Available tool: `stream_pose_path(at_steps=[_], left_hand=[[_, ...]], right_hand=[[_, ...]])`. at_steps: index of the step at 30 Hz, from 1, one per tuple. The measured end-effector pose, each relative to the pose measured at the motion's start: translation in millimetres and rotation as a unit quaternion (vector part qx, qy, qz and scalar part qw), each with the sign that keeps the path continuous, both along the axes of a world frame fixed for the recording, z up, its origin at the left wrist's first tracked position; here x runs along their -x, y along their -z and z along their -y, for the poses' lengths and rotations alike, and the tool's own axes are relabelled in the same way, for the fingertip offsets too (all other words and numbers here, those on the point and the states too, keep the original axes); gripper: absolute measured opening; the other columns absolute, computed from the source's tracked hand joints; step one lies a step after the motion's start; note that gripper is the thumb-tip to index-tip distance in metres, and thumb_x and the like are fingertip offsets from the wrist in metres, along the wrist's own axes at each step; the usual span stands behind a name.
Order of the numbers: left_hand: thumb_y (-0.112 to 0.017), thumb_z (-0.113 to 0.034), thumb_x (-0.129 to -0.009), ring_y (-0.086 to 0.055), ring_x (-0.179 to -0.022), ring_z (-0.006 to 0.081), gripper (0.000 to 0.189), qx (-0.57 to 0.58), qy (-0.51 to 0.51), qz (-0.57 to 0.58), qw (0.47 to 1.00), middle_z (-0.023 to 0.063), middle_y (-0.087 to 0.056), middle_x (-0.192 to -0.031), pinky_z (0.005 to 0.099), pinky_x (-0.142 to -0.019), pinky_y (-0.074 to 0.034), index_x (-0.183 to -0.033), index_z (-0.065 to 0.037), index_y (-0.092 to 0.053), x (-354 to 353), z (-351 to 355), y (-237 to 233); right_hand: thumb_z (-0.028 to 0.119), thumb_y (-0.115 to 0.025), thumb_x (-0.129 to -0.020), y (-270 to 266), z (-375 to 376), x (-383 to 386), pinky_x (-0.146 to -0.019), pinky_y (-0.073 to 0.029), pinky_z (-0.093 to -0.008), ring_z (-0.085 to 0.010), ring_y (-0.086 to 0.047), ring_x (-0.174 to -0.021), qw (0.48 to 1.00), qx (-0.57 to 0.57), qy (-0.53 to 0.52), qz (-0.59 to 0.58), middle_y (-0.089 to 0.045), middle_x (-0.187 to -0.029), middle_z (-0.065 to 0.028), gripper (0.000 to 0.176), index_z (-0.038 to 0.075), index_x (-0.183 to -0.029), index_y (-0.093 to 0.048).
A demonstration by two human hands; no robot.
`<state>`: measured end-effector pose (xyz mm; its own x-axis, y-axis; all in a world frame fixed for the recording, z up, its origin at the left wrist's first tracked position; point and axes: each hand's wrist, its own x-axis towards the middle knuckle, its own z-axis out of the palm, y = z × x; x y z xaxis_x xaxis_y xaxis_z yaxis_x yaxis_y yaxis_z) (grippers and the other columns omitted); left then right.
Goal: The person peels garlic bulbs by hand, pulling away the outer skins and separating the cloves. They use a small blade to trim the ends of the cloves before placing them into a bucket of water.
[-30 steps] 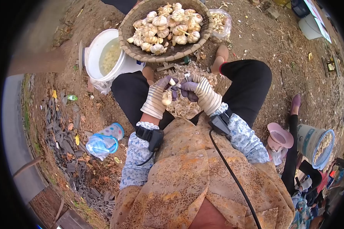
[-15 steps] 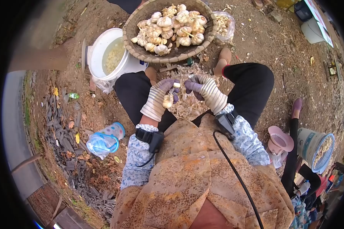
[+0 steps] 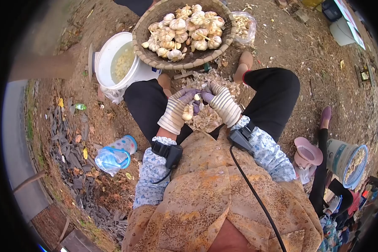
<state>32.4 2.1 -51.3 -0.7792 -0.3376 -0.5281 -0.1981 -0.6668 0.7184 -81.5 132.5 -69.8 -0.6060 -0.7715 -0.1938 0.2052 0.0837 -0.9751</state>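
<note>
Both hands wear striped gloves with purple fingers and meet in front of my lap. My left hand (image 3: 176,110) is closed around a piece of garlic bulb (image 3: 187,112) and pinches a pale garlic clove (image 3: 196,97) at its fingertips. From the other side, my right hand (image 3: 222,103) brings its closed fingertips against that same clove. Below the hands, a heap of papery garlic skins (image 3: 206,117) covers the ground between my legs. Beyond them rests a round woven basket (image 3: 185,65) of whole garlic bulbs (image 3: 178,33).
Left of the basket stands a white bucket (image 3: 103,52) with peeled cloves in liquid. A plastic bag of cloves (image 3: 244,29) lies at the basket's right. A blue-rimmed container (image 3: 126,145) sits at left; a pink hat (image 3: 308,151) and a clove-filled bucket (image 3: 336,155) are near another person's leg (image 3: 321,159).
My right hand has moved left, closing the gap to my left hand, and its fingertips now meet the clove. My left hand has shifted slightly right.
</note>
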Motion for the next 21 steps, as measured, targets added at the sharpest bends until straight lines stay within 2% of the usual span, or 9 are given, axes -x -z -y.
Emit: stream_pose_path(at_steps=[5, 7, 9, 10, 11, 13, 16, 18, 21], left_hand=[[-0.064, -0.014, -0.092, -0.06, -0.06, 0.0137, 0.022, -0.035, -0.012, -0.027, 0.999, 0.0088, -0.065, -0.081, 0.022, -0.05, -0.048, -0.108, 0.002, -0.065, -9.4, 15.4, -14.4], [-0.064, -0.018, -0.092, -0.058, -0.06, 0.0085, 0.027, 0.076, -0.073, -0.036, 0.994, 0.0072, -0.067, -0.086, 0.0205, -0.053, -0.046, -0.112, 0.0, -0.064, -15.3, 46.9, -37.0], [-0.066, -0.016, -0.091, -0.055, -0.056, 0.0112, 0.027, 0.147, -0.24, -0.049, 0.958, 0.0088, -0.069, -0.095, 0.0227, -0.048, -0.045, -0.113, -0.002, -0.06, -30.7, 161.0, -2.8], [-0.07, -0.019, -0.088, -0.051, -0.053, 0.0124, 0.029, 0.202, -0.333, 0.055, 0.919, 0.0104, -0.067, -0.1, 0.024, -0.044, -0.042, -0.109, -0.003, -0.06, -26.4, 163.1, -41.7], [-0.073, -0.02, -0.085, -0.05, -0.053, 0.0127, 0.031, 0.154, -0.358, 0.034, 0.92, 0.012, -0.064, -0.103, 0.0248, -0.044, -0.043, -0.109, -0.004, -0.06, -35.0, 193.3, -34.6], [-0.071, -0.019, -0.087, -0.054, -0.058, 0.013, 0.033, 0.162, -0.318, 0.023, 0.934, 0.0117, -0.063, -0.102, 0.0253, -0.048, -0.046, -0.114, -0.004, -0.059, -27.0, 170.9, -52.2], [-0.066, -0.01, -0.09, -0.056, -0.065, 0.0128, 0.03, 0.059, -0.194, -0.019, 0.979, 0.0093, -0.065, -0.099, 0.0257, -0.056, -0.05, -0.119, -0.005, -0.061, -10.5, 133.2, -20.3], [-0.065, -0.008, -0.09, -0.058, -0.069, 0.0129, 0.028, 0.03, -0.144, -0.047, 0.988, 0.0083, -0.065, -0.1, 0.0259, -0.06, -0.052, -0.118, -0.005, -0.062, 2.8, 89.5, -3.2], [-0.062, -0.006, -0.091, -0.061, -0.087, 0.0159, 0.024, 0.017, -0.167, -0.059, 0.984, 0.0087, -0.065, -0.102, 0.0279, -0.079, -0.054, -0.115, -0.002, -0.063, 29.8, 26.9, -1.8]], right_hand=[[0.008, -0.063, -0.085, 8.9, -4.5, 10.8, -0.06, -0.043, -0.0264, -0.0078, -0.048, -0.068, 0.991, -0.088, 0.037, 0.09, -0.06, -0.076, 0.0, 0.02, -0.005, -0.1, -0.064], [0.01, -0.065, -0.084, 21.7, -4.8, 14.6, -0.053, -0.038, -0.0245, -0.0063, -0.046, -0.059, 0.989, -0.093, 0.071, 0.087, -0.06, -0.073, 0.001, 0.018, -0.002, -0.098, -0.065], [0.012, -0.069, -0.082, 26.3, -7.2, 15.9, -0.046, -0.034, -0.022, -0.0043, -0.044, -0.051, 0.991, -0.084, 0.092, 0.052, -0.061, -0.071, 0.0022, 0.02, 0.001, -0.098, -0.067], [0.01, -0.07, -0.081, 37.5, -5.3, 17.4, -0.046, -0.034, -0.0215, -0.0038, -0.043, -0.052, 0.992, -0.071, 0.094, 0.04, -0.062, -0.073, 0.0023, 0.021, 0.002, -0.101, -0.067], [0.01, -0.071, -0.081, 45.6, -2.5, 18.1, -0.047, -0.034, -0.0214, -0.0035, -0.043, -0.053, 0.992, -0.073, 0.095, 0.037, -0.062, -0.074, 0.0027, 0.022, 0.002, -0.102, -0.067], [0.01, -0.071, -0.082, 27.8, 1.0, 16.7, -0.048, -0.034, -0.0213, -0.0032, -0.043, -0.054, 0.991, -0.075, 0.102, 0.035, -0.062, -0.075, 0.003, 0.023, 0.002, -0.103, -0.068], [0.016, -0.072, -0.086, -14.4, 9.7, 0.4, -0.051, -0.033, -0.0195, -0.0024, -0.042, -0.058, 0.996, 0.01, 0.042, 0.084, -0.064, -0.08, 0.0042, 0.03, 0.002, -0.111, -0.066], [0.015, -0.074, -0.085, -51.0, 6.8, -4.6, -0.079, -0.049, -0.025, -0.0107, -0.06, -0.089, 0.99, 0.0, -0.029, 0.139, -0.067, -0.103, -0.0057, 0.044, -0.004, -0.121, -0.059], [0.016, -0.073, -0.086, -35.7, 18.4, -14.5, -0.088, -0.049, -0.028, -0.0129, -0.06, -0.098, 0.989, 0.085, -0.067, 0.105, -0.066, -0.111, -0.0074, 0.051, -0.004, -0.128, -0.053]])
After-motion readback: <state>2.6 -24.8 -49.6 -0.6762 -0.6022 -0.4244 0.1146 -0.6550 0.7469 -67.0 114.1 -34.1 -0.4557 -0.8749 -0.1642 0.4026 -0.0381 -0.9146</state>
